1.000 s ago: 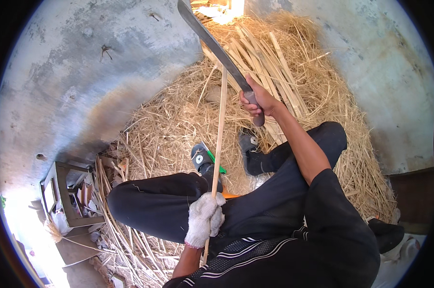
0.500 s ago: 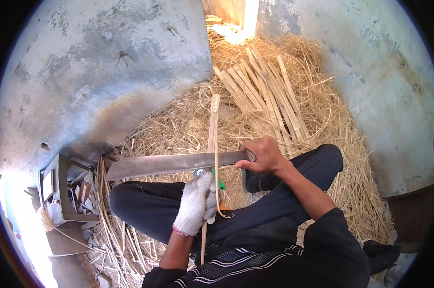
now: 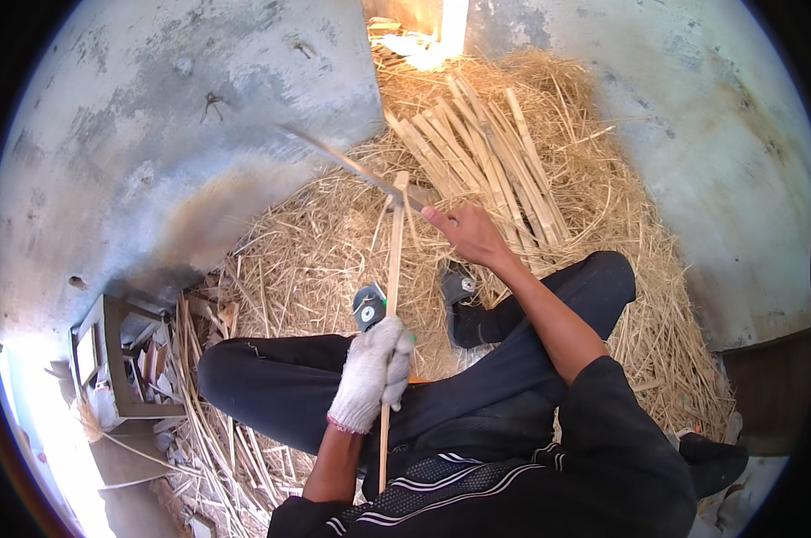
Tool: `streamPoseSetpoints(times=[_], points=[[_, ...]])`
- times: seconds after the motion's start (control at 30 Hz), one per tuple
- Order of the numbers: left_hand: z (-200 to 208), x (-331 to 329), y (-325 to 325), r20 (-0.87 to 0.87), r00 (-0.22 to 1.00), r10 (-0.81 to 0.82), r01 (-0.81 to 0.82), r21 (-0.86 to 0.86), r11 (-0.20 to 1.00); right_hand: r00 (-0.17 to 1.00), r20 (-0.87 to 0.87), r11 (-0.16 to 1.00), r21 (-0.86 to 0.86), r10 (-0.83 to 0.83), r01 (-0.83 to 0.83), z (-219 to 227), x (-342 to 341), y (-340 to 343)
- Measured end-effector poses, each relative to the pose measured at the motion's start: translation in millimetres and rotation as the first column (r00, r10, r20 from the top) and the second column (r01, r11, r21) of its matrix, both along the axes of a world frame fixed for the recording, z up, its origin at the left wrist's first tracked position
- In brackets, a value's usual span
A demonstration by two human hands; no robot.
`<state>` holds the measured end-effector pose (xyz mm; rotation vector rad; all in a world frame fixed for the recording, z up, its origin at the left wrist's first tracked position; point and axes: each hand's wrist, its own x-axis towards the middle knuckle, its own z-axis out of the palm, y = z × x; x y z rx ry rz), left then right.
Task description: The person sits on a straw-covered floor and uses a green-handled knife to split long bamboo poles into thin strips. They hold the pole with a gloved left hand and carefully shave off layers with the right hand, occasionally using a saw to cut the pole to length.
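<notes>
My left hand [image 3: 371, 368], in a white knit glove, is closed round a long pale bamboo strip [image 3: 394, 260]. The strip runs from my lap up and away, its far end splitting into thin curls. My bare right hand [image 3: 470, 235] grips the handle of a long machete [image 3: 347, 163]. Seen nearly edge-on, the blade crosses the strip close to its far end and points to the upper left. Whether the edge is biting into the strip there, I cannot tell.
Beyond my feet, a bundle of split bamboo strips [image 3: 486, 161] lies on a heap of shavings [image 3: 307, 251]. Pale walls [image 3: 199, 99] rise on both sides. At left stands a wooden frame [image 3: 123, 359] holding scraps, beside long thin slivers [image 3: 235, 457]. My crossed legs [image 3: 280, 381] flank the strip.
The machete has moved up and away, from lying level across the strip near my glove to its far end, its blade turned edge-on. The long curled shaving no longer hangs beside my left hand.
</notes>
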<state>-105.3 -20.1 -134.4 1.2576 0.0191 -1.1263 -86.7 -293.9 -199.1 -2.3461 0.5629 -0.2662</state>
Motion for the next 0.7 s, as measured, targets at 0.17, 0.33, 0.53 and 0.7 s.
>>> streamPoseSetpoints(times=[0.17,0.33,0.53,0.7], points=[[27,-13,26,0.556,0.722,-0.412,0.085,0.519,0.851,0.988,-0.152,0.980,0.199,0.024,0.007,-11,5,29],[65,-7,80,0.870,-0.109,-0.482,-0.294,0.435,0.851,0.975,-0.136,0.930,0.302,-0.173,0.207,-3,23,8],[146,22,149,0.386,0.005,-0.923,-0.470,0.815,0.338,0.930,-0.096,0.670,0.667,-0.355,0.325,-5,75,-36],[99,-29,136,0.287,-0.141,-0.948,-0.246,0.917,0.314,0.921,0.017,0.252,0.964,-0.389,0.089,-2,96,-90]])
